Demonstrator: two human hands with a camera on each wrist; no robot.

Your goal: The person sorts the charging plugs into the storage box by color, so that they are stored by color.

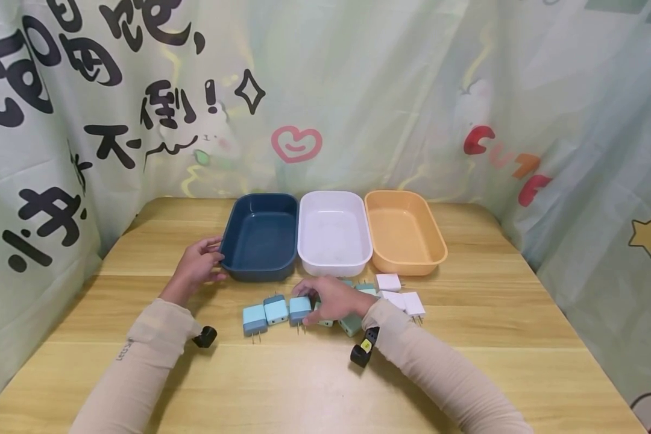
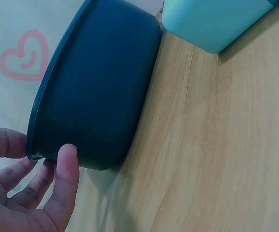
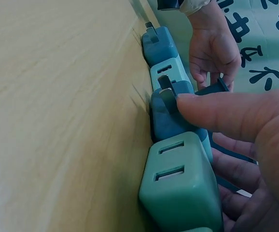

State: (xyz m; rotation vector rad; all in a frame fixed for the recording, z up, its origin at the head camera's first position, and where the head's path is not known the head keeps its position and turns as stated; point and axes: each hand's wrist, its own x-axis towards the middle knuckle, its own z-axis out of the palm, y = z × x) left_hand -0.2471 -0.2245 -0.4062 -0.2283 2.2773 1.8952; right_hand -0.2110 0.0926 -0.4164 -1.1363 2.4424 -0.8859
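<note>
My left hand (image 1: 198,268) is at the left side of the dark blue bin (image 1: 260,274), its fingers loosely extended and touching the rim. My right hand (image 1: 331,298) pinches a two-tone blue USB charger (image 1: 300,308) in the row on the table. In the right wrist view the thumb (image 3: 226,113) presses beside the metal prongs, with the other fingers behind the charger. Two more blue chargers, a left one (image 1: 254,319) and a middle one (image 1: 275,310), lie left of it. A green charger (image 3: 180,179) with two USB ports sits beside it, partly under my hand in the head view.
A white bin (image 1: 333,268) and an orange bin (image 1: 409,265) stand right of the dark blue one. Several white chargers (image 1: 388,282) lie at the right end of the row, near more green ones (image 1: 350,325). A printed curtain (image 1: 369,120) hangs behind the wooden table (image 1: 282,386).
</note>
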